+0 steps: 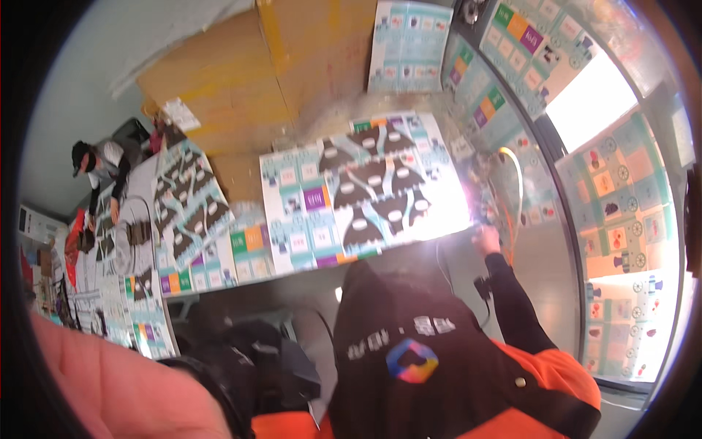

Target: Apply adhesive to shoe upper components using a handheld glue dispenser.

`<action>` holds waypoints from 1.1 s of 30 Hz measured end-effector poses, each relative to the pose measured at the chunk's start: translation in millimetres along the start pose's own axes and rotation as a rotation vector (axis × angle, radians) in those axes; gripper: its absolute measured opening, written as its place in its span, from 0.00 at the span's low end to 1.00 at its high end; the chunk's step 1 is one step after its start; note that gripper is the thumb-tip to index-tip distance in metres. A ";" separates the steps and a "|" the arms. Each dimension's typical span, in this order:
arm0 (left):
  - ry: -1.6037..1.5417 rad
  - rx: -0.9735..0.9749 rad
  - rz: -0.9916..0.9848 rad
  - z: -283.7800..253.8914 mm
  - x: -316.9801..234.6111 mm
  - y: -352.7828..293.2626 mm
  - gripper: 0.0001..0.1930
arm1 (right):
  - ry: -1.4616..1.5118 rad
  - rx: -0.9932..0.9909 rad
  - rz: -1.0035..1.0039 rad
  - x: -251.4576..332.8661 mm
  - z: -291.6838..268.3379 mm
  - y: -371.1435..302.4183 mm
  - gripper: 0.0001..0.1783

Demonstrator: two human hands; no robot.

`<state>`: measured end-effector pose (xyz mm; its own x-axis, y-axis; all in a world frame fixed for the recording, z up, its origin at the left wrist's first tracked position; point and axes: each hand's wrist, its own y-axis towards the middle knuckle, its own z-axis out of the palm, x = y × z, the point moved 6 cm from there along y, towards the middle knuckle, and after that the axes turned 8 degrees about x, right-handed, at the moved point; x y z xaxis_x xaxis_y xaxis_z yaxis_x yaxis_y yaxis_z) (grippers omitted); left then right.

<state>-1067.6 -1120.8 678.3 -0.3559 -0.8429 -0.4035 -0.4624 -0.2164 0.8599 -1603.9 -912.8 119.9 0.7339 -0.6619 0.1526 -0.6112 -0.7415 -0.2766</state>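
Grey walls (69,157) and tall cardboard (219,84) backed a crowded workroom, where a table (307,135) lay under printed sheets and dark pieces. Along the right side, more prints (621,219) covered a panel, some washed out by strong light. One print (409,47) leaned upright beyond the table's far side.

At far left, a co-worker in a black cap (82,155) bent over neighbouring work. Nearer, a second patterned sheet (191,201) lay beside the main one. Dark bundles (256,366) sat below the table's front edge, left of the wearer's black apron (395,322). A pale yellow hose (518,172) curved up past the table's right end, and white glare hid the corner there.

Directly before the wearer, the main sheet (311,175) stretched left to right, its long axis rising toward the far right. Three rows of dark pieces (374,175) followed that same slant.

Close to the lens, the left hand (131,388) blocked the lower left corner; whether its fingers were spread could not be told. Beside the sheet's near right corner, the right hand (486,240) appeared with fingers bent, but blur and glare left any pinch impossible to tell.
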 end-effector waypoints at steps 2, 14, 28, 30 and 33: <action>0.129 -0.015 0.066 -33.3 0.7 2.2 0.21 | -0.035 -0.153 -0.354 -1.0 22.1 -5.9 0.08; 0.333 -0.154 0.006 -1.1 38.6 27.5 0.21 | 0.182 -0.063 -0.035 -18.2 5.7 -21.8 0.13; 0.347 -0.163 -0.675 189.1 141.8 66.2 0.23 | -0.046 -0.039 -0.053 -47.7 37.2 82.1 0.30; 0.386 -0.170 -0.732 211.8 136.1 79.8 0.23 | -0.154 -0.037 -0.062 -48.0 36.4 94.5 0.27; 0.464 0.019 -0.659 273.2 222.9 32.8 0.14 | -0.208 0.030 -0.062 -67.0 42.9 99.0 0.27</action>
<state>-1383.9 -1181.1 531.1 0.3669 -0.6645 -0.6510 -0.4751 -0.7355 0.4831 -1700.8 -937.1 41.6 0.8173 -0.5756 -0.0283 -0.5559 -0.7745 -0.3018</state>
